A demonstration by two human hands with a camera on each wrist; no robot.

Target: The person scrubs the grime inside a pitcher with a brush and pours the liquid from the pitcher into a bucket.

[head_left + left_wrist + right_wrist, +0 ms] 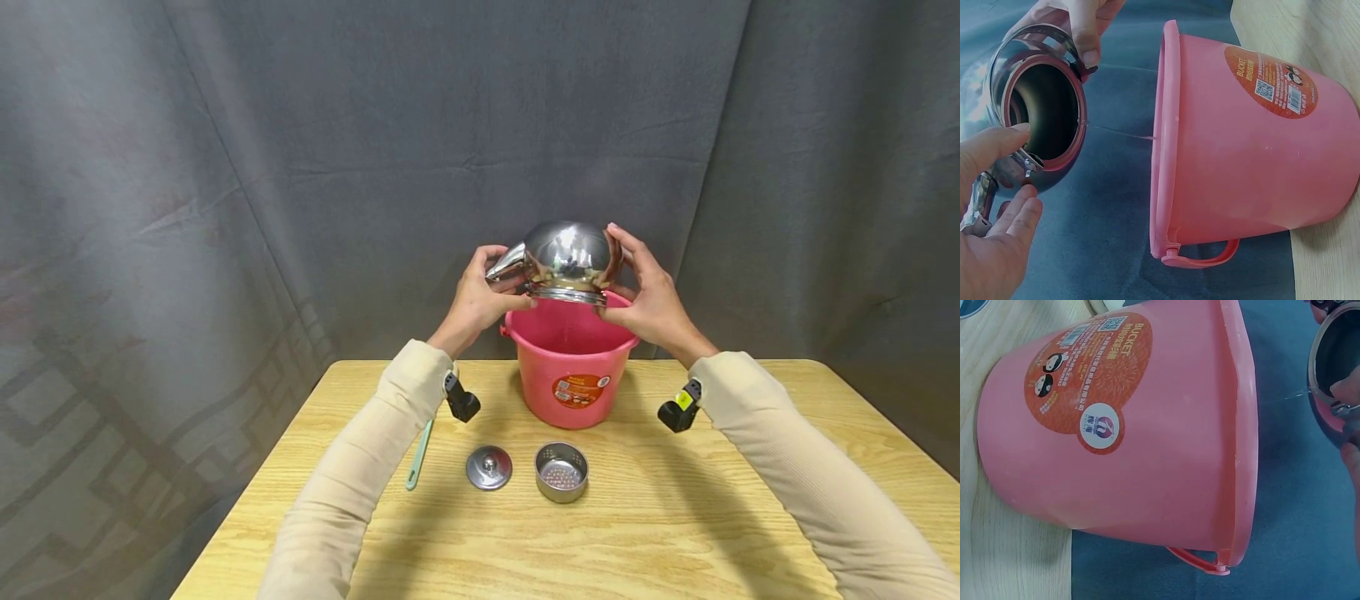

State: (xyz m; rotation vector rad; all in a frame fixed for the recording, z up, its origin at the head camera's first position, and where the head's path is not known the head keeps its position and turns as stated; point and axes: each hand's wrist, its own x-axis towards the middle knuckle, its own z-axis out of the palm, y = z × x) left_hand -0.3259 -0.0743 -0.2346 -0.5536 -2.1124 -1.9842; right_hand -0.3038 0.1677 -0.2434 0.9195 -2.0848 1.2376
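A shiny metal teapot [570, 250] is held upside down above the pink bucket [573, 362], its round mouth facing down. My left hand [480, 293] grips it on the spout side, the thumb at the mouth's rim. On the opposite side my right hand [651, 293] holds the body, fingers spread up it and thumb near the rim. Thin trickles of water [1119, 132] fall from the mouth toward the bucket in the left wrist view. The inside of the teapot looks dark there.
On the wooden table [637, 533], in front of the bucket, lie a small metal lid [489, 468] and a round metal strainer [562, 475] with holes. A pale green handle [420, 457] lies left of them, partly hidden by my left arm. Grey cloth [465, 108] hangs behind.
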